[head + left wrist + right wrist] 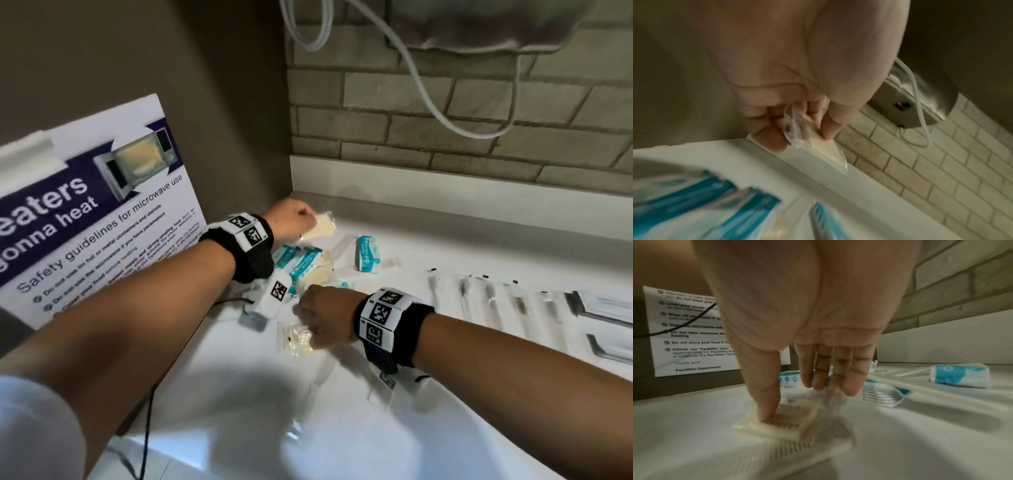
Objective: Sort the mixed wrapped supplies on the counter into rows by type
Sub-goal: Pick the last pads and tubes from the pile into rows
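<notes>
- Head view: my left hand is up at the back left corner of the white table, fingers curled round a cream pad in a clear wrapper, held clear of the surface
- Left wrist view confirms the grip: thumb and fingers pinch the crinkled wrapper, cream pad sticking out toward the brick wall
- My right hand is down on the table nearer me, over a second cream packet
- Right wrist view: thumb presses flat on the printed cream packet; the other fingers reach down almost straight behind it; blurred, so I cannot tell whether they touch it
- Mixed pile sits between my two hands: teal-and-white wrapped packs, one more teal pack lying apart to the right
- Clear long wrapped items lie side by side in a row at the right
- Microwave safety poster leans against the left wall
</notes>
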Demonstrator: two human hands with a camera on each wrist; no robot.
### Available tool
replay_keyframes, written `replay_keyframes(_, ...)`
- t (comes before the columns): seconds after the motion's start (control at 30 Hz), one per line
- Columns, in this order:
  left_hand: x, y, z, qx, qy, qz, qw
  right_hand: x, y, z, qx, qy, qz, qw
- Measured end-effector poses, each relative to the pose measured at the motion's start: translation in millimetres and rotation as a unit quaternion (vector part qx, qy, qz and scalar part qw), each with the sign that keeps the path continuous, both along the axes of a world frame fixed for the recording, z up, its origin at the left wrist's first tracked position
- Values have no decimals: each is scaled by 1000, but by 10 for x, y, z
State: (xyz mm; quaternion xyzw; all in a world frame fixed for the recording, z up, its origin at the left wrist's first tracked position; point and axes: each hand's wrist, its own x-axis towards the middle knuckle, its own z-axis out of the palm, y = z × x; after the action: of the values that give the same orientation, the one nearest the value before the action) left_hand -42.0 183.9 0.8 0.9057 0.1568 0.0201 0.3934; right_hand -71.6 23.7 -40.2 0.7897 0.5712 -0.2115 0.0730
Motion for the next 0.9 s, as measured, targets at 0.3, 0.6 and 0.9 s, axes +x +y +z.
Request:
replay_keyframes(0.3,-298,-144,-315,71,135,-42,987,-81,-18,-52,56,80,-97,990)
replay_keyframes(0.6,-282,-25,-425,148,146,-85,974,322,-93,433,76,66,-151,983)
replay_keyframes(0.9,-268,-198,-514,187,163,-122,961,971,65,611,153,21,-244,958)
